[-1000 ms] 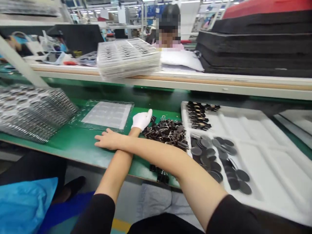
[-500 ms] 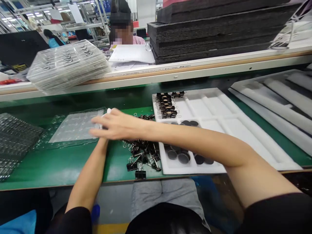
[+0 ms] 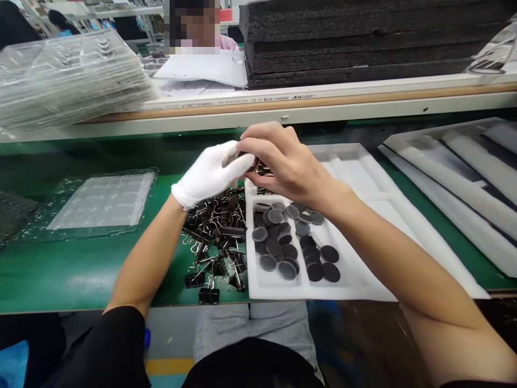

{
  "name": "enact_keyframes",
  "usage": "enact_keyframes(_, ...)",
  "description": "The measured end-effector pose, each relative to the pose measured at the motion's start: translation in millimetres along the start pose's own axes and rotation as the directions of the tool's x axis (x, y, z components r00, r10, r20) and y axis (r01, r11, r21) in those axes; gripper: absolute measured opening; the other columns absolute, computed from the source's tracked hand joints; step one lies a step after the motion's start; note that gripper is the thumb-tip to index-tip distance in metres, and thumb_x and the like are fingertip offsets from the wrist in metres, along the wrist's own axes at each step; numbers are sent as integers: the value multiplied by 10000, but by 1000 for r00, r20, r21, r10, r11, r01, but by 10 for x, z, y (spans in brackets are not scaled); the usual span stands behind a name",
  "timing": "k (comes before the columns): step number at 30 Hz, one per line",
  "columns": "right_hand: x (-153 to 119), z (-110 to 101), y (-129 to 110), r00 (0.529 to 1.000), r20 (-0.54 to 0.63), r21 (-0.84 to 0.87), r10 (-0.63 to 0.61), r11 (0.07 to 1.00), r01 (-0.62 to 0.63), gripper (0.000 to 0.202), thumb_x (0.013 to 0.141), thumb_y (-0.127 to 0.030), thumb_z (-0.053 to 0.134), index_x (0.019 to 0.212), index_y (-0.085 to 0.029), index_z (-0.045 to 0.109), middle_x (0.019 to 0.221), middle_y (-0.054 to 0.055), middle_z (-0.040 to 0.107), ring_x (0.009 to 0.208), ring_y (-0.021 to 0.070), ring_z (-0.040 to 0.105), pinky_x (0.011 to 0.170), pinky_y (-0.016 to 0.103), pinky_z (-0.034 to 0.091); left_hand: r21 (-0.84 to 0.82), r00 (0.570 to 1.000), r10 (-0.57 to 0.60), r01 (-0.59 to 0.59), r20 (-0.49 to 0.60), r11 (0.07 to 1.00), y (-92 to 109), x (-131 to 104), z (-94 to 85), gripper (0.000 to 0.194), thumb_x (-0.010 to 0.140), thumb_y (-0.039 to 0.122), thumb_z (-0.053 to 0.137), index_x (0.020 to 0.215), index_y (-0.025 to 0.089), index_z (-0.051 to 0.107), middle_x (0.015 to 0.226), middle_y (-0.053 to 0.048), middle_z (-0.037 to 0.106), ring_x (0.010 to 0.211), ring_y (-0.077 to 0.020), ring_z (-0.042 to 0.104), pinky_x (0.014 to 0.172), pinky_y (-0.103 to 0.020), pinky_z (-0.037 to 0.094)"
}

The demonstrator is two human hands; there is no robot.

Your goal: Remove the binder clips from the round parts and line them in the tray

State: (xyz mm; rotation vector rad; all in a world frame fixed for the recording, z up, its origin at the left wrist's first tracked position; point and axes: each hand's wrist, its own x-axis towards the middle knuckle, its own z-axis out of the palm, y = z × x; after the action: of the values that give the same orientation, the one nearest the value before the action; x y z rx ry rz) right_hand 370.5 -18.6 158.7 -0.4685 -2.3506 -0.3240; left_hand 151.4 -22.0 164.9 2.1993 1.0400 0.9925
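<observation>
My left hand (image 3: 208, 175), in a white glove, meets my bare right hand (image 3: 288, 164) above the back left of a white tray (image 3: 363, 288). The fingers of both are closed around a small dark thing, mostly hidden between them. Behind my right fingers, part of a group of binder clips (image 3: 263, 171) shows in the tray's back left compartment. Dark round discs (image 3: 274, 245), several with a clear rim, lie in the compartments nearer me. Left of the tray is a loose heap of black binder clips (image 3: 220, 231) with wire handles.
On the green bench lies a clear plastic blister tray (image 3: 105, 199) at the left. More white trays (image 3: 452, 188) are stacked at the right. The ledge behind bears stacked clear trays (image 3: 76, 81) and black foam slabs (image 3: 343, 48). A person sits beyond it.
Both hands have moved right, from the clear blister tray to above the white tray's back left. My gloved left hand, mostly hidden before, now shows. The view has shifted somewhat.
</observation>
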Motion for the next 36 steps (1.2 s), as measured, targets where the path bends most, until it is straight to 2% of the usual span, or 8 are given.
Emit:
enact_keyframes(6,-30,66,-116,986,-17,-20,166,986,-166,491,1105,-161,490,1565,-333,470,1486,96,560,1395,301,582,1113,535,529,7,998,-23,23,55,1000,-35,-64,152,303,971,441,703,1117,185,630,1098,-64,747,1016,-232,706,894,-339,588)
enact_keyframes(13,30,115,-178,978,-146,-54,149,986,-158,543,1055,-222,675,1570,-261,505,1493,161,569,1416,335,558,1143,555,543,125,993,-64,76,-98,989,-45,-117,-68,255,1061,362,527,876,198,588,768,-3,650,786,-168,633,816,-306,530)
enact_keyframes(16,-145,-53,-182,966,54,-5,251,968,-251,489,1014,-312,768,1457,-178,610,1353,196,631,1274,365,637,1066,565,585,205,994,-67,84,-89,975,-15,-142,-264,301,1035,341,542,773,192,552,703,6,579,735,-161,599,810,-322,506)
enact_keyframes(20,-494,-204,-248,635,697,13,333,879,-476,342,1003,-277,753,1335,-209,706,1204,106,712,978,281,751,824,420,658,283,995,-102,103,-18,954,58,-195,-469,386,1041,406,499,736,174,540,719,10,501,813,-175,640,880,-358,496)
enact_keyframes(23,-696,-169,-281,517,787,-32,336,860,-509,396,995,-173,705,1391,-189,704,1275,131,706,1013,281,762,847,419,658,275,993,-116,107,17,956,100,-222,-554,413,1044,426,477,734,160,536,733,13,464,860,-183,651,921,-396,492)
enact_keyframes(28,-682,-157,-193,668,659,90,345,846,-525,244,1049,-260,673,1275,-208,752,1194,117,720,960,257,753,831,413,657,235,993,-120,113,16,965,82,-206,-603,376,1027,360,538,712,156,539,685,20,444,790,-164,623,920,-410,509)
enact_keyframes(32,-346,-150,-216,885,207,240,416,856,-458,300,1019,-295,741,1315,-245,738,1206,89,725,900,228,728,781,396,658,166,976,-194,176,101,970,21,-177,-517,348,1017,358,556,727,168,585,677,9,502,741,-175,653,811,-340,534)
enact_keyframes(36,32,-43,-352,899,-78,320,430,865,-386,357,987,-266,804,1337,-270,733,1207,77,723,895,228,719,795,409,670,56,976,-180,174,121,983,-21,-166,-393,379,1053,391,543,730,193,569,654,6,569,598,-135,588,641,-278,488)
